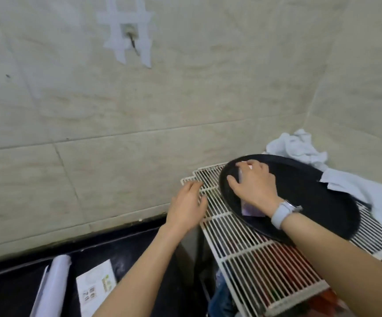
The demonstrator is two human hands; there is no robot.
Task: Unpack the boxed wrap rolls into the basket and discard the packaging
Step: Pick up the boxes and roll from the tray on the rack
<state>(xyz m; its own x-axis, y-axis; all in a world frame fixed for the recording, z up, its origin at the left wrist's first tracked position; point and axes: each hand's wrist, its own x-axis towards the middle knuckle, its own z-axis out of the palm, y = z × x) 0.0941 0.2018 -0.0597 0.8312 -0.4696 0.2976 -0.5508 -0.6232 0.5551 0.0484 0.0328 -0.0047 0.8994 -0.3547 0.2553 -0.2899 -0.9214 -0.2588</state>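
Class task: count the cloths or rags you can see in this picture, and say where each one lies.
2. A crumpled white cloth sits in the wall corner behind the black tray; a second pale cloth drapes over the tray's right edge onto the wire rack. They may join out of sight.

Two bare forearms, sleeveless to the frame edge.
The right wrist carries a watch [284, 211] with a pale grey band and a dark-edged case; the left wrist is unadorned.

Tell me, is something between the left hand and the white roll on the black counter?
Nothing visible does. The left hand rests open at the wire rack edge, and the white roll lies below on the black counter, uncovered, beside a printed box.
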